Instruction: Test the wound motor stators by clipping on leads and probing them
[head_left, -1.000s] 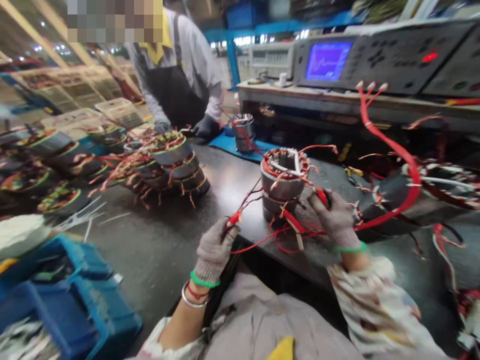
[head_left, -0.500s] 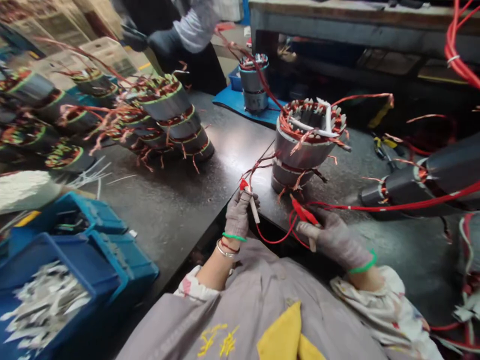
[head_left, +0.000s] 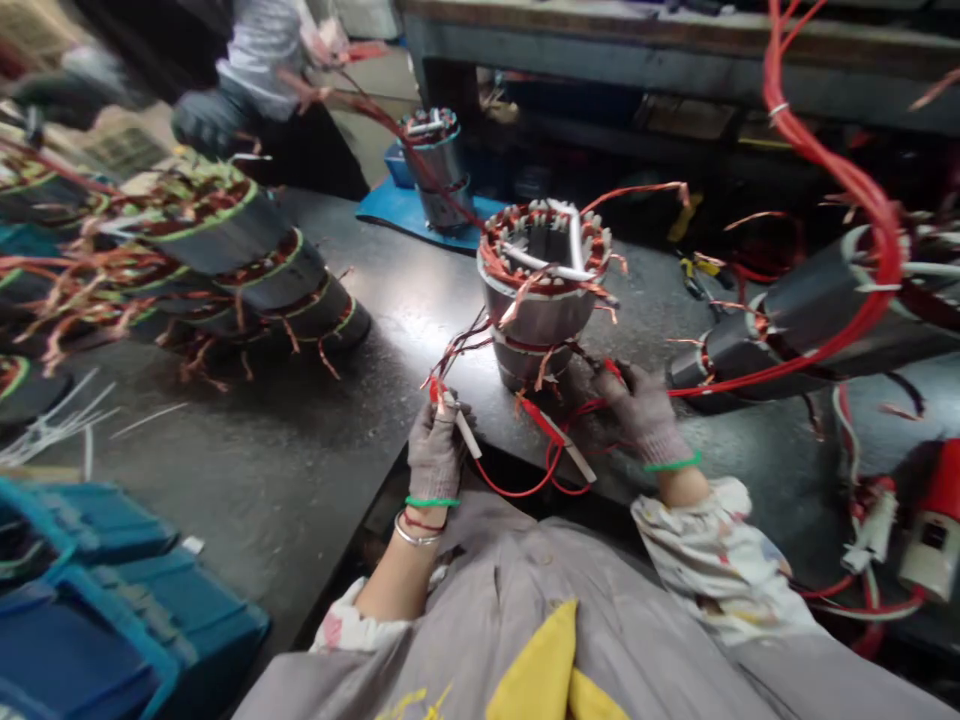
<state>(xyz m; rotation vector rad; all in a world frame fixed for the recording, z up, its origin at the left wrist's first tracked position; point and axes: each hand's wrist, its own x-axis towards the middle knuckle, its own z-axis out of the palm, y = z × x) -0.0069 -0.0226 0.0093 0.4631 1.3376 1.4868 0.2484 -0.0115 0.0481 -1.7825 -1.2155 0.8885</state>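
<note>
My gloved left hand [head_left: 437, 450] is closed on a red clip with a white sleeve [head_left: 468, 436], at the thin leads left of a stator [head_left: 541, 312]. The stator stands upright on another one, copper windings and white tubing on its top rim. A second red clip [head_left: 541, 419] hangs at a copper lead on the stator's lower front, with no hand on it. To the right, my gloved right hand [head_left: 643, 415] is closed around a red clip [head_left: 613, 370] near a dark lead at the stator's lower right side.
Stacked stators [head_left: 259, 270] with loose copper ends fill the left. Blue bins [head_left: 180, 610] stand at the lower left. Dark cylinders [head_left: 795, 340] lie at the right, under a red cable bundle [head_left: 862, 190]. Pliers [head_left: 694, 275] lie behind. A person's gloved hand [head_left: 210, 122] is at the upper left.
My right hand has let go of the clip at the lower front and moved up to the right, onto another clip. My left hand still holds its clip. The view has turned to the right.
</note>
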